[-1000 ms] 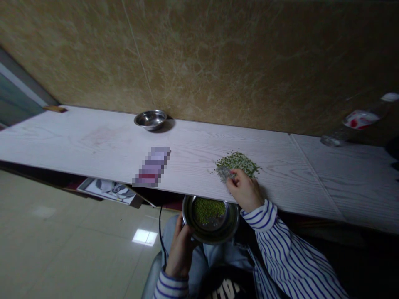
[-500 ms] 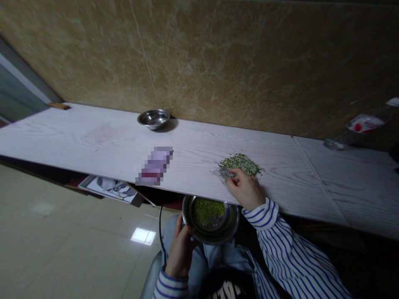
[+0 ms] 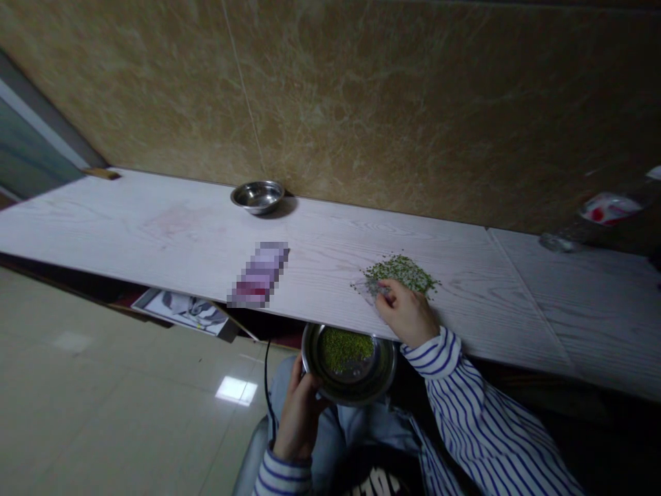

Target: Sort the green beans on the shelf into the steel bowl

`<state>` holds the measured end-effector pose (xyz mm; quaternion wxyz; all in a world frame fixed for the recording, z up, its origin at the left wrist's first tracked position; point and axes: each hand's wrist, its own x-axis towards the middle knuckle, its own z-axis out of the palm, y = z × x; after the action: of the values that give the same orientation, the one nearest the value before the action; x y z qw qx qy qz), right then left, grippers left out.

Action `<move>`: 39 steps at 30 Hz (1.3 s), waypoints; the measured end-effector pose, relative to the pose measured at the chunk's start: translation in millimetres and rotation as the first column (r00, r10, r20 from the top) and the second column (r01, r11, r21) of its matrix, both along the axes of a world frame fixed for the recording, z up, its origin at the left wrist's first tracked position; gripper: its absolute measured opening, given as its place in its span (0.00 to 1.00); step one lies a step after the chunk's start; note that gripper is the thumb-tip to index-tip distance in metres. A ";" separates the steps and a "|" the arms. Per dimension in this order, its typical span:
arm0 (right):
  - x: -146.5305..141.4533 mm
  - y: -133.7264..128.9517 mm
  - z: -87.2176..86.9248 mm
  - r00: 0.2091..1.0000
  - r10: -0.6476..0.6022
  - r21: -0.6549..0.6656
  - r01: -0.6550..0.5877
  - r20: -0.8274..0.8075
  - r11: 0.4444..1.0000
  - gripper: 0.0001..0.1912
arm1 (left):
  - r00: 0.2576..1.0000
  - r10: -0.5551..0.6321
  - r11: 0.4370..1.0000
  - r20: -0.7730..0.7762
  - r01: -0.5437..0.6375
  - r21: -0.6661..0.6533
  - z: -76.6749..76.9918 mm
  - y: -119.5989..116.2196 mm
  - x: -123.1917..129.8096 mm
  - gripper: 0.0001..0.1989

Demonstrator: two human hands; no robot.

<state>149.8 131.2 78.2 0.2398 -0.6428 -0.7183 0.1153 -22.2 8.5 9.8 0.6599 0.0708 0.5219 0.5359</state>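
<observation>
My left hand (image 3: pixel 299 413) grips the rim of a steel bowl (image 3: pixel 382 375) at the table's front edge, above my lap. Green beans (image 3: pixel 343 350) cover part of the bowl's bottom. On the table, my right hand (image 3: pixel 405 310) is closed, thumb and fingers pinching a clear, thin plastic piece (image 3: pixel 368 288). It lies against the near left side of a spread of small green beans (image 3: pixel 407 271). The hand hides part of that spread.
A second steel bowl (image 3: pixel 257 198) stands near the wall. A blurred purple item (image 3: pixel 261 274) lies on the white table (image 3: pixel 196 255). At the right back is a plastic bottle (image 3: pixel 604 210). Below the table edge an open drawer (image 3: pixel 180 310) sticks out.
The view has shifted slightly. Both hands hold nearly the same places, the left on the bowl and the right on the plastic piece.
</observation>
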 end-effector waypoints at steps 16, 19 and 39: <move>10.7 -14.0 -0.8 0.999 -0.006 0.006 0.006 -0.049 1.000 0.15 | 0.999 0.038 0.999 -0.037 -0.038 -0.010 1.3 0.1 3.9 0.31; 13.1 -14.1 -1.2 0.999 -0.008 -0.003 0.008 -0.050 1.000 0.16 | 0.999 0.039 0.999 -0.032 -0.039 -0.014 1.6 0.5 4.2 0.31; 9.9 -15.5 -5.6 0.999 0.014 0.003 -0.014 -0.042 1.000 0.15 | 0.998 0.047 0.999 -0.046 -0.047 -0.005 8.9 1.3 4.7 0.30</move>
<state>159.7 115.7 72.6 0.2550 -0.6347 -0.7180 0.1293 -17.6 9.8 18.7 0.6352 0.0687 0.5399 0.5479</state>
